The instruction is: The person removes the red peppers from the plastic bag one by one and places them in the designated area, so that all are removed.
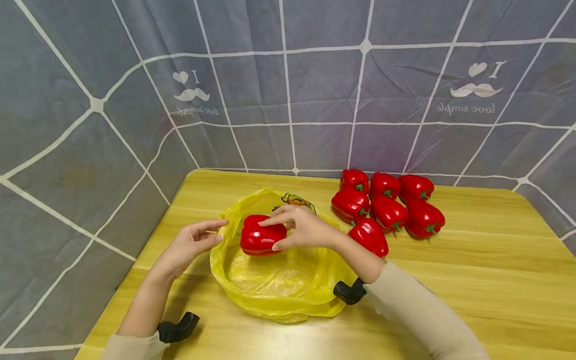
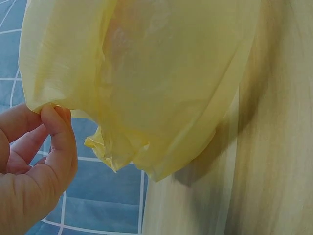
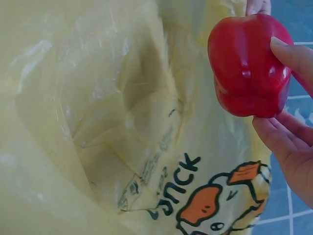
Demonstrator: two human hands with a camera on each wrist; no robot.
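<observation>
A yellow plastic bag [image 1: 288, 295] lies spread with its mouth facing up on the wooden table. My left hand [image 1: 191, 245] pinches the bag's left rim between thumb and fingers; the left wrist view shows the thin film [image 2: 161, 88] hanging from that pinch. In my right hand [image 1: 306, 227] a red bell pepper [image 1: 263, 235] is held over the bag's opening, thumb on one side and fingers on the other. The right wrist view shows the pepper [image 3: 249, 66] near the bag's printed duck picture [image 3: 220, 200].
Several red bell peppers [image 1: 389, 212] sit grouped at the back right of the table [image 1: 495, 280]. One more pepper [image 1: 369, 237] lies just beside my right forearm. A grey curtain [image 1: 324, 90] with white lines hangs behind and to the left.
</observation>
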